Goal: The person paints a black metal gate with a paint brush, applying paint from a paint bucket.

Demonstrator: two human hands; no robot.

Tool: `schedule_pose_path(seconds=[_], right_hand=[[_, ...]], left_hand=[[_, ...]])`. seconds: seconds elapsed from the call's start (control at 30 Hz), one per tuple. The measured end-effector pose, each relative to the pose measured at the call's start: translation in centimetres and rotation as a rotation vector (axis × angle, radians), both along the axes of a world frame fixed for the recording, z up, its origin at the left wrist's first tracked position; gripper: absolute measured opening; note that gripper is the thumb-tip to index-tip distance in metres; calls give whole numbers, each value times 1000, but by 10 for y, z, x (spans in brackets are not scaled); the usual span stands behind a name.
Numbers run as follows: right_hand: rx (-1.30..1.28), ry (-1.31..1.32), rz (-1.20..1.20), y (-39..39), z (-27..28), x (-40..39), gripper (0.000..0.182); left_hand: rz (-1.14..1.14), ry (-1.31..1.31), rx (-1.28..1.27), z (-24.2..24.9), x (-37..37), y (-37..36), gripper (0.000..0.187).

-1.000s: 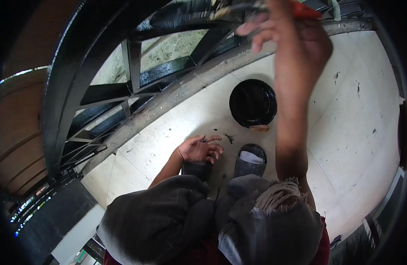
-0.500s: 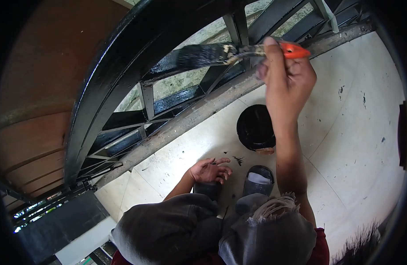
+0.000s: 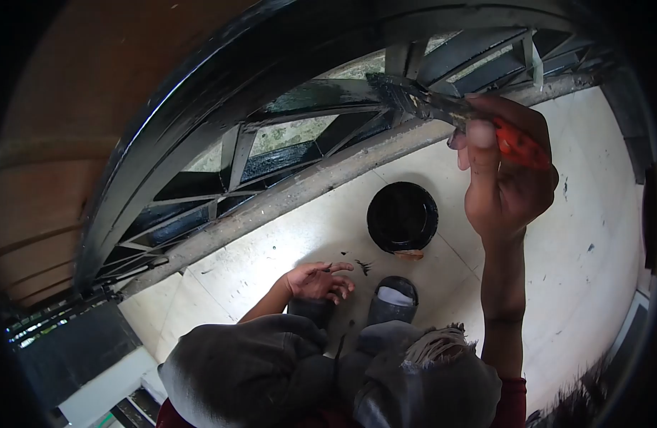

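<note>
My right hand (image 3: 510, 167) is closed around the orange handle of a paintbrush (image 3: 432, 107). Dark paint coats the bristles and the metal band. The bristle end lies over a slat of the black metal railing (image 3: 311, 98); whether it touches cannot be made out. My left hand (image 3: 320, 282) hangs low by my knee with its fingers spread, holding nothing. Between my feet and the railing a round black paint container (image 3: 402, 217) stands on the floor, dark inside, with a brownish piece (image 3: 408, 255) at its near edge.
A broad curved black beam (image 3: 193, 100) sweeps over the upper left, beside brown panels (image 3: 50, 200). A raised grey curb (image 3: 286, 185) runs under the railing. The pale tiled floor (image 3: 578, 250) carries dark paint spots. My sandalled foot (image 3: 393, 303) is near the container.
My right hand has moved right and slightly down, drawing the brush rightward along the railing slat. The camera view has shifted a little. My left hand stays spread.
</note>
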State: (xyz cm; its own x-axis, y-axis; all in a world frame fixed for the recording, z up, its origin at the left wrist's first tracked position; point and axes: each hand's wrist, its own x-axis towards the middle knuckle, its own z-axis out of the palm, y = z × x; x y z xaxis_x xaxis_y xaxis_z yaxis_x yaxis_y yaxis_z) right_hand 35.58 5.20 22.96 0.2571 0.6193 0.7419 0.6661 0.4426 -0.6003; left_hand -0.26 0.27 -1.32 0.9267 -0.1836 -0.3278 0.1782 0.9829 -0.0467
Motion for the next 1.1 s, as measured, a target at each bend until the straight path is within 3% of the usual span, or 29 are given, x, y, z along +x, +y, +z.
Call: schedule_pose_path(seconds=[0.1, 0.17, 0.2, 0.33, 0.37, 0.43, 0.53, 0.67, 0.8, 0.9, 1.03, 1.1], right_hand=[[-106, -109, -13, 8, 6, -11, 25], [-92, -455, -47, 20, -8, -20, 26], [-205, -520, -31, 24, -12, -25, 27], [43, -449, -19, 22, 13, -37, 23], [-14, -451, -55, 23, 17, -36, 21], [-417, -349, -53, 31, 16, -36, 18], [-312, -351, -37, 29, 26, -41, 17], [-377, -407, -134, 31, 26, -40, 16], [-195, -419, -70, 31, 28, -49, 14], [-348, -511, -57, 40, 15, -40, 14], [-262, -493, -63, 37, 32, -44, 14], [-360, -545, -53, 39, 23, -38, 13]], left_hand=[[-6, -24, 11, 1, 2, 0, 62], [-29, -46, 20, 2, 2, 2, 61], [-27, -62, 24, 4, 2, 1, 61], [-15, -97, 59, 5, 0, 3, 58], [-3, -101, 57, 4, -2, 2, 57], [2, -131, 50, 3, -3, 2, 55], [-10, -169, 49, 4, -2, 4, 53], [-23, -190, 64, 1, -5, 1, 51], [-8, -183, 65, 0, -9, -3, 50], [0, -163, 90, 1, -9, -1, 49], [-15, -150, 94, 3, -8, -2, 48], [-7, -152, 97, 4, -6, -2, 48]])
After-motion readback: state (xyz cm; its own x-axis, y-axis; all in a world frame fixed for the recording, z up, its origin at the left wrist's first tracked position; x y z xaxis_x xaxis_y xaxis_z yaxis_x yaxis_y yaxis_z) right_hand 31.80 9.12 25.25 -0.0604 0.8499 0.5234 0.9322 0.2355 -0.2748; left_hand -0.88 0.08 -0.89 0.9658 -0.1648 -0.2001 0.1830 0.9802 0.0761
